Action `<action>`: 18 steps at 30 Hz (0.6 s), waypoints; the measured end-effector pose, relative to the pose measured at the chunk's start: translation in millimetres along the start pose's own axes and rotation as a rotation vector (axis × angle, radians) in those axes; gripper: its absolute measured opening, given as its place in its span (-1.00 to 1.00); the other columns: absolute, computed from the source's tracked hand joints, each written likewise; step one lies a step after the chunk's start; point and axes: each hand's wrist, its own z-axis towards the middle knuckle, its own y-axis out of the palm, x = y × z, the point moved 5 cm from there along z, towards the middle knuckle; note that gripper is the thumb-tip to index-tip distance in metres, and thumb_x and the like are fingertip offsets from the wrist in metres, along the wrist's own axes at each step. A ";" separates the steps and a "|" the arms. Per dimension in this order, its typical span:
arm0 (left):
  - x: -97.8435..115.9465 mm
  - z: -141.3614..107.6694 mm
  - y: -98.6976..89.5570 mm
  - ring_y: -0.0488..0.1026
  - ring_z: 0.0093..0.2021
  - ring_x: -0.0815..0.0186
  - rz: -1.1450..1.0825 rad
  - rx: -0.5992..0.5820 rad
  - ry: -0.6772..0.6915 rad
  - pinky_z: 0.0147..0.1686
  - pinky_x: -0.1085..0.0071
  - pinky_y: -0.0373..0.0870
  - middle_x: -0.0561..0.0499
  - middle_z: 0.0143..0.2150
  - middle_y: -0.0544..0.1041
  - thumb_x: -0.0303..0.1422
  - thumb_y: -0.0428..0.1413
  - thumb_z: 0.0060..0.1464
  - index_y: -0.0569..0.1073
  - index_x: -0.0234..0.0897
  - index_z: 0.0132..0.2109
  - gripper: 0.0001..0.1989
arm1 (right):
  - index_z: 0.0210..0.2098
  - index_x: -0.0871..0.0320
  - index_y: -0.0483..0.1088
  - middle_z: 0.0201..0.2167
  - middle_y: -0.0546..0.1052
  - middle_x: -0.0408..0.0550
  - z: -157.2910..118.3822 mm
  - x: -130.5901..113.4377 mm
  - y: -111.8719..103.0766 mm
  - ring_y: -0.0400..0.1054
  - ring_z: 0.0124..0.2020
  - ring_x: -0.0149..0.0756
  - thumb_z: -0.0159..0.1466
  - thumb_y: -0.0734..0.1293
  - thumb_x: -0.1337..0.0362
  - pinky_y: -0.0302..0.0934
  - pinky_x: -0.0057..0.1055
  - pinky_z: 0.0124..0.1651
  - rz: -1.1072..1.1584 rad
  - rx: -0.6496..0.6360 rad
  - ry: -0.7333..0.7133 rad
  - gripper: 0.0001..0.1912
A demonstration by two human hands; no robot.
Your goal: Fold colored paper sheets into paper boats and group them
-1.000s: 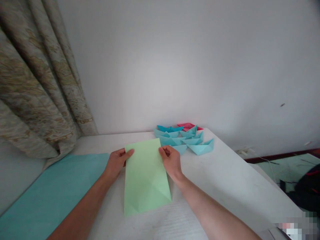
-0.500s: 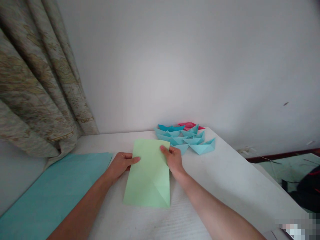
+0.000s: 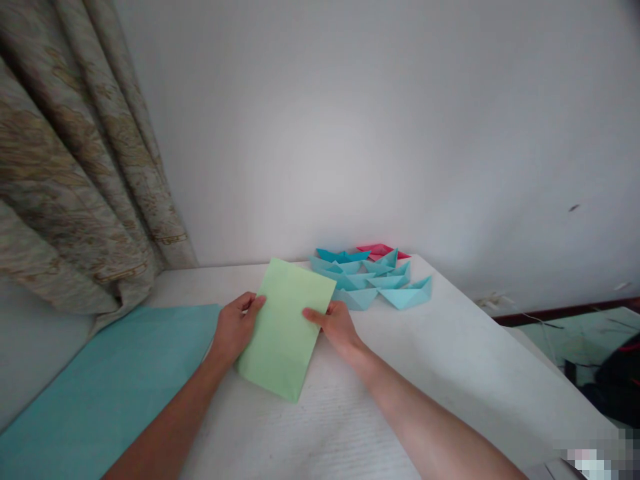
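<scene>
A light green sheet of paper [image 3: 286,327] is held over the white table, tilted with its top leaning to the right. My left hand [image 3: 239,325] pinches its left edge, thumb on the front face. On the right edge, my right hand [image 3: 336,325] grips the sheet, its thumb also in front and the other fingers behind. Folded paper boats stand just beyond my right hand: several light blue ones [image 3: 407,293], a darker blue one [image 3: 343,256] and a red one [image 3: 383,251].
Large teal sheets [image 3: 125,380] lie on the left of the white table [image 3: 450,393]. A patterned curtain [image 3: 85,153] hangs at the left, and a wall [image 3: 350,133] rises behind. Dark items [image 3: 617,380] sit beyond the table's right edge.
The green sheet has turned clockwise and its lower end has shifted left. My left hand has moved slightly up and left; my right hand has shifted slightly down and left along the sheet.
</scene>
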 end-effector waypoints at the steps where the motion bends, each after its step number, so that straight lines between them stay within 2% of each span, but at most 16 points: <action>1: 2.0 -0.1 -0.6 0.30 -0.50 0.34 0.022 0.006 0.021 -0.50 0.49 0.19 0.11 -0.56 0.39 -0.12 0.02 0.06 0.40 -0.26 -0.47 -0.68 | -0.41 0.19 0.53 -0.33 0.59 0.09 -0.2 1.0 0.7 0.47 -0.36 -0.09 -0.15 0.53 0.14 0.34 -0.16 -0.26 -0.004 -0.007 0.004 -0.66; 5: 2.9 -0.2 -2.8 0.30 -0.48 0.32 0.037 0.009 0.011 -0.47 0.48 0.19 0.11 -0.53 0.40 -0.11 -0.01 0.08 0.43 -0.26 -0.43 -0.68 | -0.44 0.20 0.53 -0.40 0.58 0.07 -0.8 -2.1 -0.6 0.46 -0.42 -0.13 -0.15 0.53 0.11 0.35 -0.21 -0.33 -0.031 0.021 0.006 -0.66; 8: 1.8 0.0 -4.5 0.29 -0.50 0.32 -0.007 -0.007 -0.023 -0.48 0.48 0.18 0.10 -0.55 0.40 -0.10 0.03 0.04 0.44 -0.25 -0.44 -0.68 | -0.50 0.22 0.52 -0.50 0.57 0.04 -1.0 -11.1 -7.4 0.43 -0.51 -0.17 -0.11 0.49 0.06 0.34 -0.26 -0.44 -0.038 0.119 -0.017 -0.66; 13: 5.0 -0.6 -3.9 0.28 -0.51 0.31 -0.098 -0.042 -0.029 -0.50 0.48 0.17 0.10 -0.57 0.40 -0.09 0.09 -0.02 0.45 -0.25 -0.48 -0.69 | -0.57 0.22 0.46 -0.59 0.53 -0.02 -1.8 -26.2 -20.9 0.39 -0.58 -0.25 -0.04 0.45 0.03 0.32 -0.32 -0.50 0.008 0.300 -0.146 -0.66; 15: 5.0 -0.8 -3.9 0.29 -0.51 0.30 -0.098 -0.030 -0.046 -0.50 0.48 0.17 0.09 -0.56 0.42 -0.09 0.09 -0.02 0.46 -0.25 -0.46 -0.69 | -0.55 0.23 0.47 -0.58 0.53 -0.01 -1.6 -23.0 -19.3 0.39 -0.58 -0.24 -0.05 0.45 0.03 0.32 -0.33 -0.51 0.019 0.289 -0.121 -0.66; 18: 3.7 -0.7 -5.3 0.29 -0.52 0.31 -0.074 0.006 -0.064 -0.52 0.48 0.16 0.09 -0.56 0.43 -0.09 0.09 -0.01 0.48 -0.25 -0.43 -0.70 | -0.47 0.23 0.52 -0.49 0.57 0.03 -2.6 -9.9 -5.0 0.43 -0.52 -0.21 -0.09 0.48 0.07 0.33 -0.31 -0.46 0.001 0.130 -0.022 -0.66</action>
